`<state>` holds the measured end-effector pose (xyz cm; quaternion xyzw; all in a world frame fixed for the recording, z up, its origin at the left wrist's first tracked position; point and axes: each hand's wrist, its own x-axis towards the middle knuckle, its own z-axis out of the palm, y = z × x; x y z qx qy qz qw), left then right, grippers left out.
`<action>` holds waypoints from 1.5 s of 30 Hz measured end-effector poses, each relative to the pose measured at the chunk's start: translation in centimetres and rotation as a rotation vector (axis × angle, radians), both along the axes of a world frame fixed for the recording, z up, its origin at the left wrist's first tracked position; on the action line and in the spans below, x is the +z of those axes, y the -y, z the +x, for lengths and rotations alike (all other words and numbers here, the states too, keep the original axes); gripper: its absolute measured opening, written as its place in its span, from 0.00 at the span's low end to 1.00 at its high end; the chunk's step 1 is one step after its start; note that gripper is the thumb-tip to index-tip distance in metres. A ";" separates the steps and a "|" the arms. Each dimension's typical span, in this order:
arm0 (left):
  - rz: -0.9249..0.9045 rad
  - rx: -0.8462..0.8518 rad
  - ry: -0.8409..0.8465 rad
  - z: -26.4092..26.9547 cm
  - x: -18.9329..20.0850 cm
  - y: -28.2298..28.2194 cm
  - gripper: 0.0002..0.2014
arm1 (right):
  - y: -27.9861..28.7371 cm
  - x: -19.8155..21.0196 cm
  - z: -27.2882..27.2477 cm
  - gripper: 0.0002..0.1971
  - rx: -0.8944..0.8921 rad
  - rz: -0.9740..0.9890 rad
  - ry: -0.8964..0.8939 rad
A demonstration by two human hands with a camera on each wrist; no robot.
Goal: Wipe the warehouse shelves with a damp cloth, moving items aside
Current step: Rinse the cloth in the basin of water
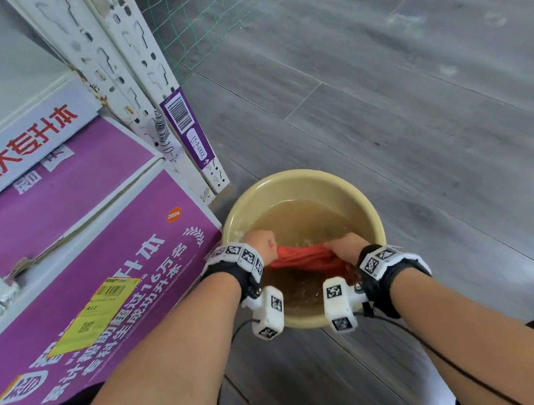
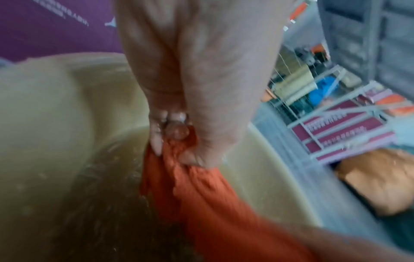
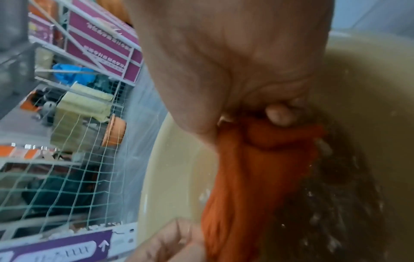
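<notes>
An orange-red cloth is stretched in a twisted rope between both hands over a yellow basin of murky brown water on the floor. My left hand grips one end; in the left wrist view its fingers curl round the wet cloth. My right hand grips the other end; the right wrist view shows its fingers clenched on the bunched cloth. Water droplets splash on the basin's surface.
A purple printed carton stands left of the basin, another behind it on the low shelf. The white slotted shelf upright with a purple barcode label rises beside it. Green netting hangs behind. Grey plank floor extends right.
</notes>
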<state>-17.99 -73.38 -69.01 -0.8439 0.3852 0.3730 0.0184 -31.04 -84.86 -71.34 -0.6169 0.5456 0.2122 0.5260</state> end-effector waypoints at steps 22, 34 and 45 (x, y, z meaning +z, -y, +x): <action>-0.089 0.077 -0.347 -0.7 -2.2 0.8 0.23 | 1.5 3.9 1.4 0.17 -0.255 0.377 0.396; -0.316 -0.013 0.191 0.8 5.0 3.7 0.11 | 1.6 2.7 0.3 0.04 -0.431 0.190 0.331; -0.250 -0.300 -0.301 -0.2 7.9 3.8 0.13 | 1.0 4.2 1.9 0.28 -0.660 0.526 0.447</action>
